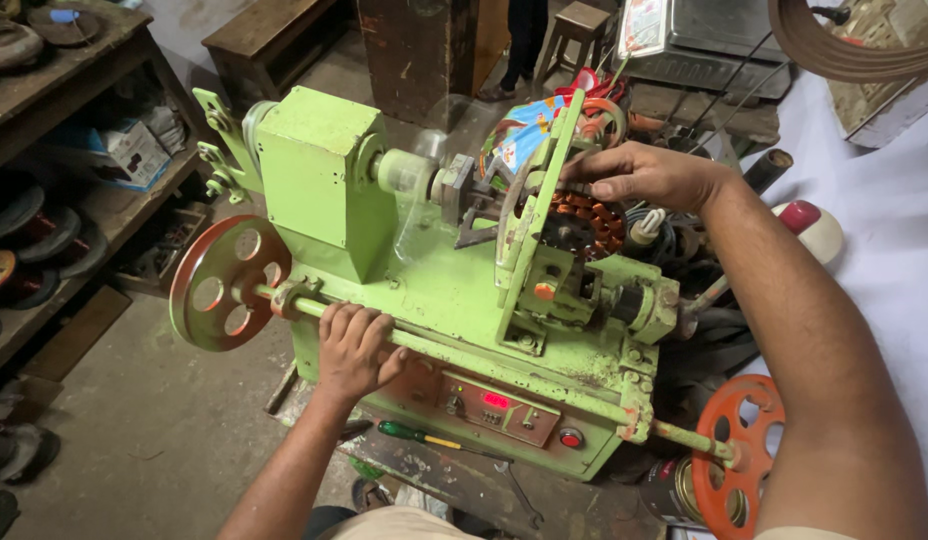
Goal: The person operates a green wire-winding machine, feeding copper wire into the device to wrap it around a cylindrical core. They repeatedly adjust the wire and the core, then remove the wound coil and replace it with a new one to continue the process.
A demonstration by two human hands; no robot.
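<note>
A left hand [356, 350] closes its grip around the long feed shaft [454, 352] of a green coil-winding machine [424, 290], while the right hand [639, 175], fingers curled, presses the copper-wound stator [584, 222] mounted just beneath it. Winding looks underway, with coils part-laid. Counted: two spoked handwheels, one at each shaft end, and one green-handled screwdriver [416, 434] near the left grip.

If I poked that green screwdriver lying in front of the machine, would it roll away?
Probably a little. The green screwdriver has a rounded handle and lies loose on the flat bench edge, so a sideways push could roll it. It looks stiff and light, so easy to lift.
</note>
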